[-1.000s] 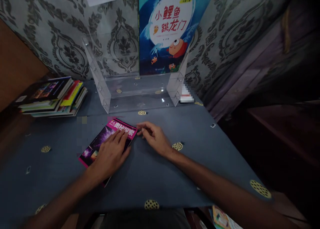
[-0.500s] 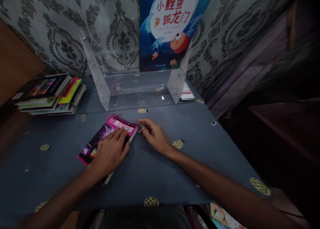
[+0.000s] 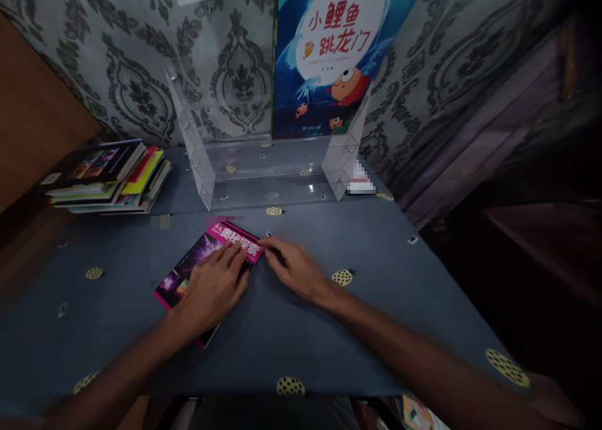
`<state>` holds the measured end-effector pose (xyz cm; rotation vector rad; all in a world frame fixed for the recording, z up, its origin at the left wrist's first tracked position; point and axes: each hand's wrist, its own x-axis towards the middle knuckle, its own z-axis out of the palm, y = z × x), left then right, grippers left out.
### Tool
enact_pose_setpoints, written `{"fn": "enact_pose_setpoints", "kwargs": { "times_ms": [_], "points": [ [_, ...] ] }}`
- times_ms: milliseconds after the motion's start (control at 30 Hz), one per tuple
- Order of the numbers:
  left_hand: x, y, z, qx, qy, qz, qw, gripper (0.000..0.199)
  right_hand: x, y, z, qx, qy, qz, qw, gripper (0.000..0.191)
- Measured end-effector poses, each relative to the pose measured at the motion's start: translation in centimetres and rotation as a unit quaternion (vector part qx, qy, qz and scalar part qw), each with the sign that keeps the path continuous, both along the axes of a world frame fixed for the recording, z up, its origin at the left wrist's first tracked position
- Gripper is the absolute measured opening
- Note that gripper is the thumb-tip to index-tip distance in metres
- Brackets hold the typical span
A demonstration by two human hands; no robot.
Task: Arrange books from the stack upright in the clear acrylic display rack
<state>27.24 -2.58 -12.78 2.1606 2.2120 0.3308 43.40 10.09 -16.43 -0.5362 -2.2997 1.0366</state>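
Note:
A book (image 3: 200, 254) with a dark purple cover and a magenta title band lies closed and slanted on the cloth-covered table. My left hand (image 3: 214, 286) rests flat on its cover with the fingers stretched toward the title, hiding the lower right part. At the book's upper right corner is my right hand (image 3: 296, 268). Its index fingertip meets the corner, and the thumb sits just below with a gap between them; the other fingers are curled and partly hidden.
Behind the book stands a clear acrylic book rack (image 3: 268, 188), holding a blue picture book (image 3: 320, 104) upright at the right. A stack of books (image 3: 96, 176) lies at the back left. A small blurred white item (image 3: 361, 179) sits beside the rack. The table's right edge (image 3: 451, 279) slopes away.
My right hand's index fingertip has come onto the book's corner, where it was just beside it. My left hand stays on the cover. The whole view has shifted slightly.

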Motion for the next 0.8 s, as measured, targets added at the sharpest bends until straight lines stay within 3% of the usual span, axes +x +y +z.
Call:
{"fn": "enact_pose_setpoints", "kwargs": {
  "times_ms": [100, 300, 400, 567, 800],
  "points": [
    [-2.2, -1.0, 0.2, 0.001, -0.025, 0.002, 1.000, 0.037, -0.1, 0.1, -0.3, 0.033, -0.001, 0.003, 0.999, 0.028],
    [-7.0, -5.1, 0.2, -0.031, 0.004, 0.129, 0.991, 0.043, 0.0, 0.1, -0.2, 0.048, 0.003, 0.008, 0.999, 0.026],
    [-7.1, -6.2, -0.5, -0.032, 0.024, 0.132, 0.990, 0.047, -0.3, 0.3, 0.0, 0.052, -0.004, 0.007, 0.999, 0.026],
    [-5.8, -5.9, -1.6, 0.015, 0.095, 0.136, 0.986, 0.045, -2.4, 1.4, -0.5, 0.067, 0.000, 0.012, 0.998, 0.027],
    [-5.9, -4.8, -2.1, 0.046, 0.076, 0.113, 0.990, 0.042, -5.5, 3.3, -1.2, 0.073, 0.019, 0.037, 0.997, 0.030]
  ]
}}
